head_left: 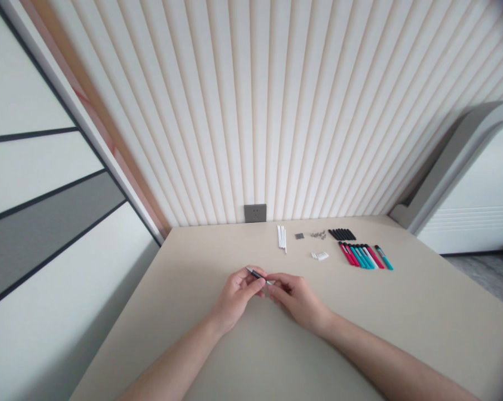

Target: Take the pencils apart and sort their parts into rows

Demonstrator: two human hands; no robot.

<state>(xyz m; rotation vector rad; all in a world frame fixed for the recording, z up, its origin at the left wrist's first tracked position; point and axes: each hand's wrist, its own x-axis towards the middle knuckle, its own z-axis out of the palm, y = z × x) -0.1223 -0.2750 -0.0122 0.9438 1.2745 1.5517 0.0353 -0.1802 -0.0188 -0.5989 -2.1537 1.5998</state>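
Note:
Over the middle of the table, my left hand (233,298) is closed on a black pen front section (258,274) with a silver tip pointing up and left. My right hand (299,303) meets it from the right, thumb and forefinger pinched at a thin whitish piece (269,283) at the section's rear end. This piece looks like a pen refill, but the fingers hide most of it. Both hands are close together, fingertips nearly touching.
Behind the hands lie white refills (282,238), small springs (299,236), metal tips (318,235), white short parts (320,256) and black grips (342,234). Red, teal and white pen barrels (362,257) lie at right. A socket (255,213) is on the wall behind.

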